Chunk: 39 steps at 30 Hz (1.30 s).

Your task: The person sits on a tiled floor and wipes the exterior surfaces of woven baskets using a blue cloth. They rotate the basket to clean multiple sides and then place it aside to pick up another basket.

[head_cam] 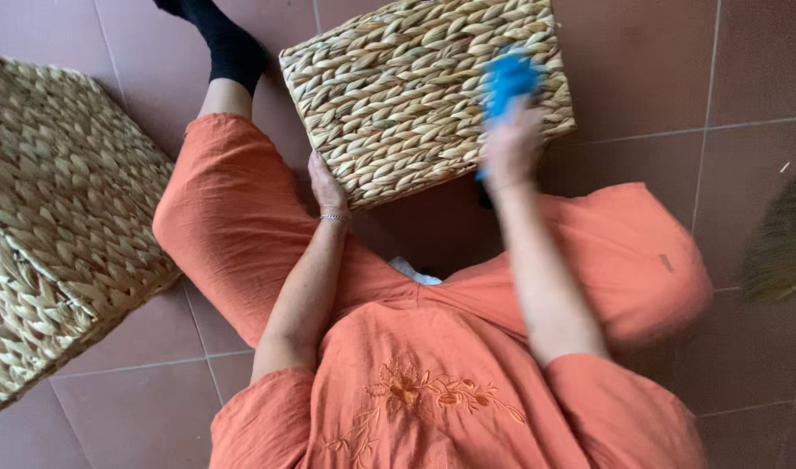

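Note:
A woven straw basket [398,95] rests bottom-up between my knees, above my orange trousers. My left hand [326,187] grips its near left corner, with a thin bracelet at the wrist. My right hand [512,143] is blurred with motion and presses a blue cloth [507,80] against the basket's right side. The cloth is bunched up above my fingers.
A second, larger woven basket [59,217] lies on the tiled floor [745,78] at the left. A straw broom head [784,239] shows at the right edge. My left foot in a black sock [224,43] points to the top. Something white [412,271] peeks out in my lap.

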### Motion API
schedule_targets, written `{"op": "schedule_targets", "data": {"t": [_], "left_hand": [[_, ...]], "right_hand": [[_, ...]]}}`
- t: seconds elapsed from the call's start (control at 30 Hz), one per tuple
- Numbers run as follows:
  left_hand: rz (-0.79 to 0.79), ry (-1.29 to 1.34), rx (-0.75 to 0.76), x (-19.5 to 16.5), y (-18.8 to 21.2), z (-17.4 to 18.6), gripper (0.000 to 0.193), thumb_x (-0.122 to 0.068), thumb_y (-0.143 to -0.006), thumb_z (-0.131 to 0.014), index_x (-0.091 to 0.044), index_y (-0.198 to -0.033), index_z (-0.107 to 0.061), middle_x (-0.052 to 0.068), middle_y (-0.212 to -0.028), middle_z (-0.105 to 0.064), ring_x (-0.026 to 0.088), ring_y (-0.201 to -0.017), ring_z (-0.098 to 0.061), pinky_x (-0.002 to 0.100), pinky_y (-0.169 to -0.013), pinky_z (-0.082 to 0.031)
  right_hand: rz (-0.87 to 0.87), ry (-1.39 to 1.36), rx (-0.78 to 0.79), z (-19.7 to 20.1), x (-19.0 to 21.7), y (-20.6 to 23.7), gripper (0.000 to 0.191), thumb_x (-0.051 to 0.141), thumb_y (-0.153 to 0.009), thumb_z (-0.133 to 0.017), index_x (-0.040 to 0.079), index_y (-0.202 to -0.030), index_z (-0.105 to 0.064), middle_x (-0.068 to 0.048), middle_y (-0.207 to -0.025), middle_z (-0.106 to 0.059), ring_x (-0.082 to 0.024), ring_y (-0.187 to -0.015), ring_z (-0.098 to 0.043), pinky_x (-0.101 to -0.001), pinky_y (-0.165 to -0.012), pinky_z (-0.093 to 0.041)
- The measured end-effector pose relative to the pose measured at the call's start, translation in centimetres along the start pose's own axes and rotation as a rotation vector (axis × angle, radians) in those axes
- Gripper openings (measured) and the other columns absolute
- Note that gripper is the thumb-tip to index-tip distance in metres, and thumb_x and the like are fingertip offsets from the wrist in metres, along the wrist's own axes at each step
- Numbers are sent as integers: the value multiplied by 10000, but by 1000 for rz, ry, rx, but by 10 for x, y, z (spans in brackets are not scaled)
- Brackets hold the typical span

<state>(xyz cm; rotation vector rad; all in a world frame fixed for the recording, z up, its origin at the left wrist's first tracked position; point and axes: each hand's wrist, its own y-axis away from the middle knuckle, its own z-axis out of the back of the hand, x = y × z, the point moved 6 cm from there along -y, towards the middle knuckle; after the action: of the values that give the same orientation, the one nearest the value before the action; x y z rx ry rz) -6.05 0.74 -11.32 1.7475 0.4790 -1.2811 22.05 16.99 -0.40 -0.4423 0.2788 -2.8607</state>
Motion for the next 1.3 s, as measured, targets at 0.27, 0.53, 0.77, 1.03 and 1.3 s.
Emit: {"op": "schedule_targets", "data": {"t": [0.27, 0.53, 0.77, 1.03, 1.3], "left_hand": [[167, 166, 115, 22, -6, 7, 643, -518, -1052, -412, -11, -1433, -520, 117, -1365, -628, 219, -1198, -623, 368, -1049, -491], [240, 267, 98, 19, 1, 6, 698, -564, -1035, -424, -16, -1456, -520, 109, -1406, -629, 220, -1208, -637, 373, -1049, -502], [126, 198, 63, 10, 1, 3, 696, -558, -1029, -451, -1, -1441, -520, 120, -1393, -622, 217, -1206, -622, 369, -1052, -490], [-28, -79, 154, 14, -15, 13, 634, -514, -1082, -415, 39, -1350, -570, 150, -1205, -673, 224, -1035, -651, 383, -927, -545], [131, 152, 39, 4, -2, 1, 582, -517, -1040, -420, -25, -1264, -636, 80, -1207, -693, 178, -1045, -648, 351, -961, -510]], "right_hand": [[584, -289, 114, -3, 193, 116, 433, 116, -890, -585, 13, -1307, -529, -141, -944, -558, -313, -835, -618, -403, -613, -562], [76, -250, -17, 9, -13, 5, 460, 27, -890, -726, 61, -1321, -571, -194, -1033, -627, -378, -964, -614, -519, -818, -518], [7, -144, -220, 30, -37, -5, 537, 74, -952, -682, -85, -1419, -469, -293, -1214, -540, -434, -1074, -591, -542, -940, -503], [578, -233, 162, -10, 180, 88, 428, 88, -888, -629, -14, -1287, -514, -153, -926, -560, -297, -795, -630, -408, -634, -572], [387, -265, 128, -14, 72, -26, 329, 87, -843, -743, 94, -1141, -603, -159, -937, -639, -382, -885, -616, -527, -734, -522]]}}
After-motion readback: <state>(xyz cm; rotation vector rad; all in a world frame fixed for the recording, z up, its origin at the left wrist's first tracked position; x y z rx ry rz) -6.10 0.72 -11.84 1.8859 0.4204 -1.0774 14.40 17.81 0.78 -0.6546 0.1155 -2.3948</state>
